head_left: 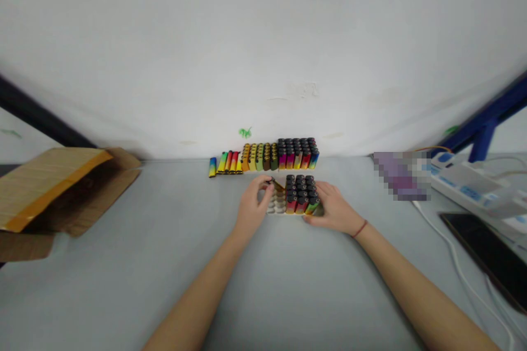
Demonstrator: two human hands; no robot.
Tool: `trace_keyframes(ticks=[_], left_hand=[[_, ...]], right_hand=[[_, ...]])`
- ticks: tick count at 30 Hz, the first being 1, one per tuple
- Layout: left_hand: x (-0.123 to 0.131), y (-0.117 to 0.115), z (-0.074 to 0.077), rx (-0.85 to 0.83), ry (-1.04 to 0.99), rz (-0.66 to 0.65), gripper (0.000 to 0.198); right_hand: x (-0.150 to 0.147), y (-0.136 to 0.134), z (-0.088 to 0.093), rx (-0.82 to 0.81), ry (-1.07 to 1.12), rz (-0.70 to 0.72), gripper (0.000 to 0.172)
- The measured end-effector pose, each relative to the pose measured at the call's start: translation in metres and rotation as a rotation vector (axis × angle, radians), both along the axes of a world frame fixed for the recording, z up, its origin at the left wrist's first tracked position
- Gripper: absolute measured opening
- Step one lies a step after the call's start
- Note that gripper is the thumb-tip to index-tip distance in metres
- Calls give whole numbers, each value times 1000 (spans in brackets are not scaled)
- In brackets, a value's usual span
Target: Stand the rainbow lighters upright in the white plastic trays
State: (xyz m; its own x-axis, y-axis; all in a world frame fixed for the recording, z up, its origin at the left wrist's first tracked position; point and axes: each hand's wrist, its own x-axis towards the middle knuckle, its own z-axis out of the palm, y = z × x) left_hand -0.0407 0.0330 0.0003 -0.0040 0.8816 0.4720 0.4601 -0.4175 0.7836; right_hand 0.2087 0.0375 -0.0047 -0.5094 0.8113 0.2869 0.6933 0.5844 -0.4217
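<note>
A white tray [276,207] lies on the grey table in front of me, its right part filled with upright colourful lighters [301,193] with black tops, its left slots bare. My left hand [252,203] pinches a single lighter [276,183] tilted over the tray's left slots. My right hand [333,208] rests against the tray's right side, fingers curled on its edge. Behind, against the wall, stands a longer row of lighters [280,156], with a few lying loose [227,163] to its left.
An open cardboard box [57,186] sits at the left. At the right are a white power strip [473,186] with cables, a dark phone [486,255], and a blue frame leg [481,131]. The white wall closes off the table's far edge.
</note>
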Motion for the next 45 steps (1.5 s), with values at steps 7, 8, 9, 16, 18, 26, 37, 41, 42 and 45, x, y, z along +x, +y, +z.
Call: trace_keyframes(ticks=[7,8,9,16,18,26,37,41,42,45], left_hand=[[-3,2,5,20,110,-21,24],[-3,4,6,14,123,-28,24],[-3,5,7,9,137,-38,24],[-5,18,14,20,230,-174,25],[-6,19,14,29,238,-200,26],[-3,15,6,5,191,-185,32],[-76,41,19,-44,393,500,38],[-94,38,19,-279,581,625,44],[-93,36,20,-321,623,617,44],[-87,27,26,-380,716,656,41]], right_hand=[[-1,0,1,-5,2,8,75],[-1,0,1,-7,2,6,74],[-1,0,1,-8,2,4,74],[-1,0,2,-8,20,9,73],[-1,0,3,-4,18,14,74],[-1,0,1,-13,18,7,74],[0,1,0,-6,16,13,74],[0,1,-1,-3,12,11,74],[0,1,-1,-3,11,9,74],[1,1,-1,1,4,6,74]])
